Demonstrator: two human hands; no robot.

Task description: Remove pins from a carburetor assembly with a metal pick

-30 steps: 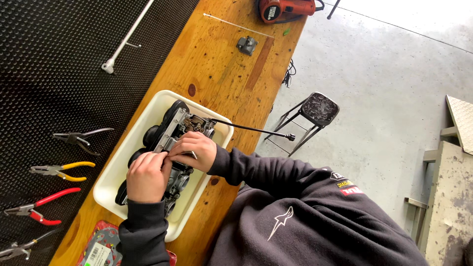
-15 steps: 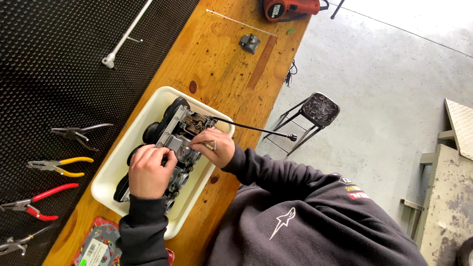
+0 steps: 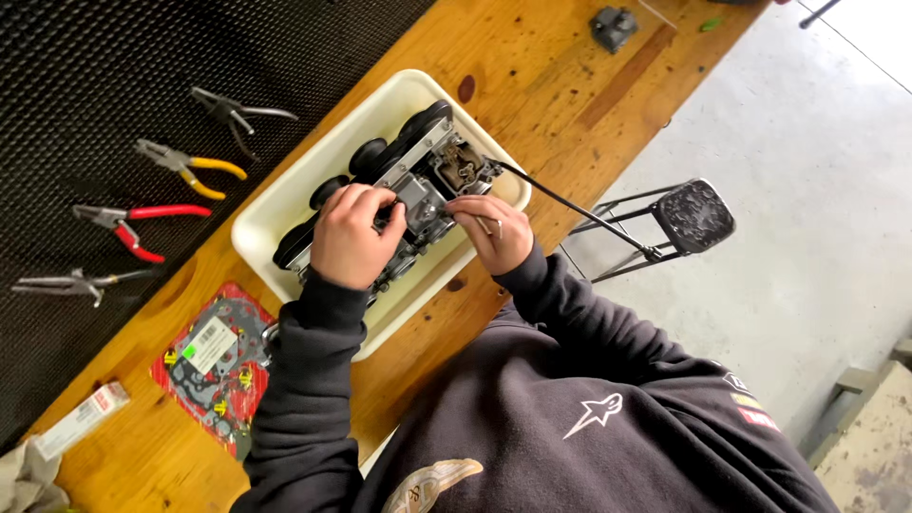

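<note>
Two hands on carburetor bank (image 3: 418, 180) | left hand (image 3: 350, 237) gripping it | right hand (image 3: 494, 233) pinching small metal part (image 3: 492, 225) | red gasket packet (image 3: 214, 366) lower-left

Dark charcoal sweatshirt (image 3: 570, 418), long ribbed-cuff sleeves, white star-ish logo on back, small coloured patches on shoulder, bare hands.

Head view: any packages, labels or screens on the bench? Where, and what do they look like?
Flat red gasket-kit packet with a white label: on the wooden bench, below the white tray, beside the person's left sleeve; dark rings show through.
Small white rectangular box with red print: bench's lower-left edge, lying flat.
No screens or signs.
</note>
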